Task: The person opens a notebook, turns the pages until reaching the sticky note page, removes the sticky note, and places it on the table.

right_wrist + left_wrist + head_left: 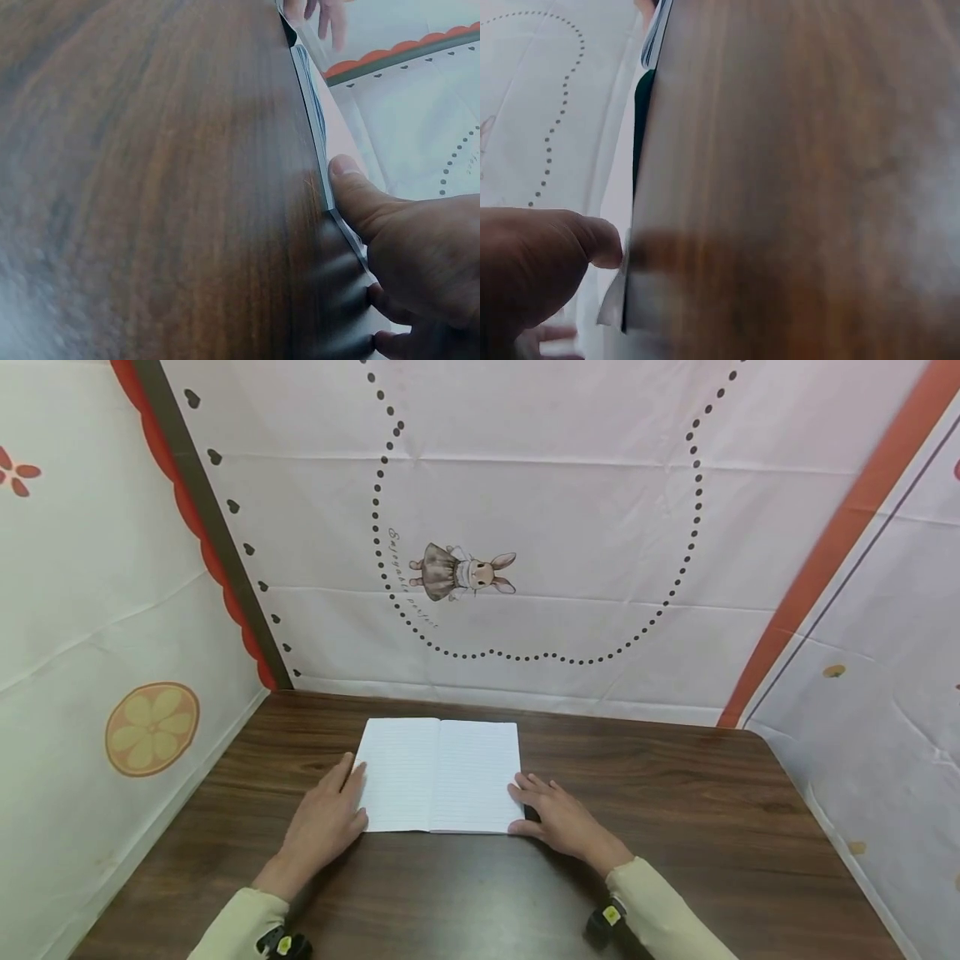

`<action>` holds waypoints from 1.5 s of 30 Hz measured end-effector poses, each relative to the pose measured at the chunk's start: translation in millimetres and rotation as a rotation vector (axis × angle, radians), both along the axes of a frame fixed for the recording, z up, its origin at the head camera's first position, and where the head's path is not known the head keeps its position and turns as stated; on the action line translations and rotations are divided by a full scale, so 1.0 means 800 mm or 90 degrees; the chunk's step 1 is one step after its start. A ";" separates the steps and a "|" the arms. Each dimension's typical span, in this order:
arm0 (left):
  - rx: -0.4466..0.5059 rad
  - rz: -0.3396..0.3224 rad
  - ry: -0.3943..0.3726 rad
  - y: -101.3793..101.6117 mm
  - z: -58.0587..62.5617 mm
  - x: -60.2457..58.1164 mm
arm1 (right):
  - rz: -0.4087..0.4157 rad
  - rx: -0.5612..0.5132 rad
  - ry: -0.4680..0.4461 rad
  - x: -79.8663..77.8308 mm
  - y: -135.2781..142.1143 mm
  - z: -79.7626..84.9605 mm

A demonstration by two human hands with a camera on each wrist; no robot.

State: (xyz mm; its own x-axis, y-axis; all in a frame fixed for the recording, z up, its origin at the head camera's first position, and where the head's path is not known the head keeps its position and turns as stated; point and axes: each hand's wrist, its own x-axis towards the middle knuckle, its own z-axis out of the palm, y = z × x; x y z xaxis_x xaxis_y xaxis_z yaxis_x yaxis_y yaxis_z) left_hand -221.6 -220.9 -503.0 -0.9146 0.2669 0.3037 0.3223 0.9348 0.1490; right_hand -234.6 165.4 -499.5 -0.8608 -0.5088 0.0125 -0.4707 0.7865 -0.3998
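Observation:
An open notebook (474, 777) with blank ruled pages lies flat on the table, its centre fold running away from me. My left hand (324, 817) rests at its left edge, fingers extended along the side and thumb by the near corner. In the left wrist view that thumb (604, 241) touches the edge, where a thin sheet bends up slightly. At the right edge, my right hand (564, 820) has its fingertips on the page margin and its thumb at the near corner. The right wrist view shows the thumb (349, 176) pressing the page stack over a dark cover.
The brown wooden table (675, 827) extends on both sides and in front of the notebook. White printed cloth (540, 527) hangs behind it, with more cloth on the left and right. Each wrist wears a small black camera (603, 920).

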 end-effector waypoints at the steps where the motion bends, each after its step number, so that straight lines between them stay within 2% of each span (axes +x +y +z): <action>1: -0.012 -0.037 0.009 -0.001 -0.001 0.000 | -0.001 0.001 0.000 0.000 0.000 0.000; 3: -0.036 -0.105 0.022 -0.003 -0.003 -0.001 | -0.002 0.002 -0.001 0.000 0.000 0.001; 5: -0.049 -0.150 0.024 -0.004 -0.003 -0.001 | -0.004 0.004 -0.002 0.000 0.000 0.001; 9: -0.056 -0.181 -0.011 -0.006 -0.001 0.000 | -0.009 0.003 -0.003 0.000 0.000 0.001; 16: 0.010 -0.178 -0.122 -0.021 -0.006 -0.004 | -0.013 -0.011 -0.007 0.000 0.001 0.000; 26: 0.051 -0.166 -0.194 -0.033 -0.010 -0.009 | -0.003 0.010 -0.004 -0.003 0.005 -0.001; 30: 0.060 -0.165 -0.205 -0.034 -0.010 -0.010 | 0.007 0.025 -0.012 -0.007 0.008 0.005; 37: 0.064 -0.159 -0.209 -0.034 -0.010 -0.008 | 0.025 0.009 -0.039 -0.013 0.009 0.016; 45: 0.080 -0.156 -0.212 -0.032 -0.007 -0.007 | 0.012 0.024 -0.025 -0.012 0.004 0.019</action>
State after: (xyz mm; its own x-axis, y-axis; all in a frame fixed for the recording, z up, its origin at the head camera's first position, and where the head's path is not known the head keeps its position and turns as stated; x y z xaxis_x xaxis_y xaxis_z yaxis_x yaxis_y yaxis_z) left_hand -226.8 -246.5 -508.8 -0.8826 0.4677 0.0467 0.4471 0.8047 0.3907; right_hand -244.0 168.7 -484.6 -0.8502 -0.5249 -0.0405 -0.4706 0.7923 -0.3884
